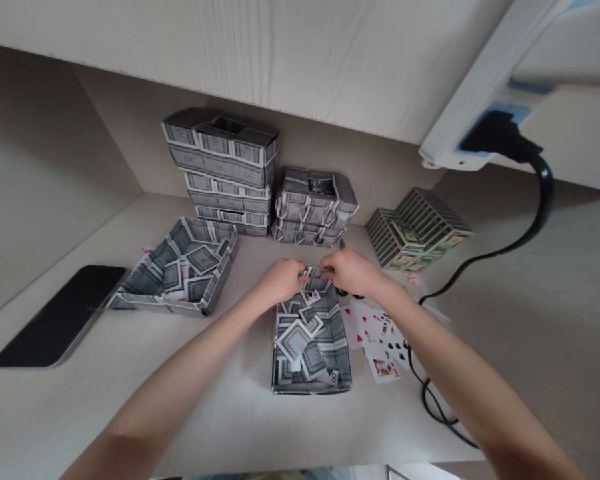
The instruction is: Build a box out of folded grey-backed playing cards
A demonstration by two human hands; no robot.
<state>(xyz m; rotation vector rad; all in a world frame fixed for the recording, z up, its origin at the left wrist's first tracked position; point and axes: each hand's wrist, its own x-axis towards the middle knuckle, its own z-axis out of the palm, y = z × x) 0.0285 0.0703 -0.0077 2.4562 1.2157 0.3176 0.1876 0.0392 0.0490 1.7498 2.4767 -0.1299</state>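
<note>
The card tray is pinched at its rim by the left hand and right hand, and the section between them is best pressed evenly.

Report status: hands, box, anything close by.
Left hand, right hand: pinching box's far edge. Box open-topped, cut card pieces inside. Close by: scissors partly hidden by right hand, playing cards right of box.

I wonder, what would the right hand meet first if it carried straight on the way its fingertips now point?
Beyond the box rim it touches, the right hand would probably meet the left hand first, close by along that rim, though depth is unclear.
</note>
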